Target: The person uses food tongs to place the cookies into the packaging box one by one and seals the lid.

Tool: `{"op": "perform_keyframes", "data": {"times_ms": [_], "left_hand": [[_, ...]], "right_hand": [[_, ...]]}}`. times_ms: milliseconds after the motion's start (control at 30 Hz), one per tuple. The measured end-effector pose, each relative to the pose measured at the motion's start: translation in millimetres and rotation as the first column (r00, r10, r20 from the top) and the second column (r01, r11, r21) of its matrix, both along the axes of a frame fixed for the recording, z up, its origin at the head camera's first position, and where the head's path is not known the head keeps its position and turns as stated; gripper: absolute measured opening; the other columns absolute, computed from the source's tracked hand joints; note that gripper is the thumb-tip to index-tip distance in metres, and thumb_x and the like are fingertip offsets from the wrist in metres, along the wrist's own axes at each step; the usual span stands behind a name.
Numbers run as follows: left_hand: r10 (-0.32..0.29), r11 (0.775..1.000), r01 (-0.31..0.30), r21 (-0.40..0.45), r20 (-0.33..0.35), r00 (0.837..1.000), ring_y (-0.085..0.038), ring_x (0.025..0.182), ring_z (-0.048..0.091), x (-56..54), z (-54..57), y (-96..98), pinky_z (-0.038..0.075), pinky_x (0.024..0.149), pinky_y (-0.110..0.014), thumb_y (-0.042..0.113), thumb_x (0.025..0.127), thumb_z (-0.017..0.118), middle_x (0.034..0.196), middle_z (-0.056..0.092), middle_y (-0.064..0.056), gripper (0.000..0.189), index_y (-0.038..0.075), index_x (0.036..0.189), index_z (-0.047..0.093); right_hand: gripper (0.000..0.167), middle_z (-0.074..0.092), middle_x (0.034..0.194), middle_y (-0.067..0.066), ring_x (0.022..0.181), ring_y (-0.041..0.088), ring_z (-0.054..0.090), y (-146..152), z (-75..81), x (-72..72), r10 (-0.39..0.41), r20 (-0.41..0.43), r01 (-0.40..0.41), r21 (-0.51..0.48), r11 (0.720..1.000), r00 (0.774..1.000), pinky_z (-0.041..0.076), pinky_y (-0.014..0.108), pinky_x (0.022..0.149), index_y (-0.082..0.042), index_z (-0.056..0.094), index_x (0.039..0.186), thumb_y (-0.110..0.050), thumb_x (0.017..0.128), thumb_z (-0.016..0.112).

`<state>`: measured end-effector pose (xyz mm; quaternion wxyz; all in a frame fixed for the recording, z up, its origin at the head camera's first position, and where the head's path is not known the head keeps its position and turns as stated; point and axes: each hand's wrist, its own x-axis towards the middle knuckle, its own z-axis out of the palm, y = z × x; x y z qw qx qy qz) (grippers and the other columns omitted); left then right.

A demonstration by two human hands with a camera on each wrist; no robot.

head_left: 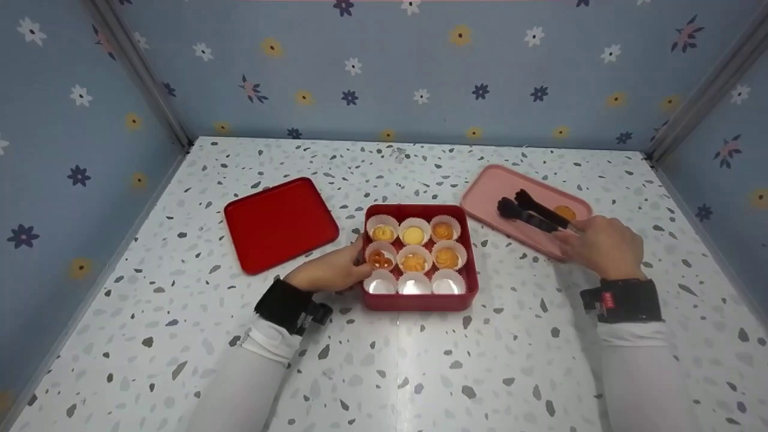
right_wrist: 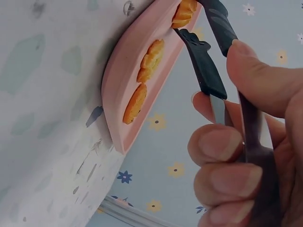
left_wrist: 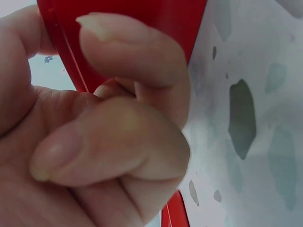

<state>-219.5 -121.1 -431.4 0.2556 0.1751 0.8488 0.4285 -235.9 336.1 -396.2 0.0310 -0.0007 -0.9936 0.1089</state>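
red box (head_left: 420,302): one box, between the two hands on the table (head_left: 384,360); its left wall touches the left hand (head_left: 330,270), and it is well apart from the right hand (head_left: 606,243).
paper cups (head_left: 414,285): nine, all in the box, in three rows of three; the back and middle rows carry one snack per cup.
snacks in the cups: six; one pretzel (head_left: 380,260), at the left of the middle row, and five yellow or orange cookies (head_left: 414,262).
tongs (head_left: 543,213): one pair, two black ends, held above the pink tray (head_left: 495,180); the ends stand apart.
cookies on the pink tray (right_wrist: 150,61): three in the right wrist view, the upper one cut by the picture edge; from the head only one is seen, beside the tongs.
red tray (head_left: 282,225): one, flat, to the left of the box and behind the left hand.
left hand: fingers are bent, the thumb is at the rim, and it grips the left wall of the box; in its wrist view the near fingers cover most of the contact.
right hand: fingers are clamped around the tongs, over the near right end of the pink tray; the handle end is hidden in the palm.
two hands: well apart from each other.
sleeves (head_left: 240,372): two, both cut off at the bottom edge.
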Motion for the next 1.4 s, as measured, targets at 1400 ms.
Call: {"op": "perform_keyframes", "data": {"times_ms": [1400], "left_hand": [[0.024,1.000,-0.023,-0.020,0.038,0.999,-0.021,0.053,0.046,1.7,-0.4,-2.6,0.039,0.051,-0.030,0.039,0.105,0.045,0.070,0.046,-0.005,0.078,0.013,0.160,-0.004]], "right_hand": [[0.071,0.061,0.099,0.018,0.068,0.028,0.049,-5.0,23.4,6.6,-0.007,0.125,0.022,-0.117,0.993,0.992,0.032,0.037,0.054,-0.006,0.063,0.132,-0.063,0.090,0.060]]}}
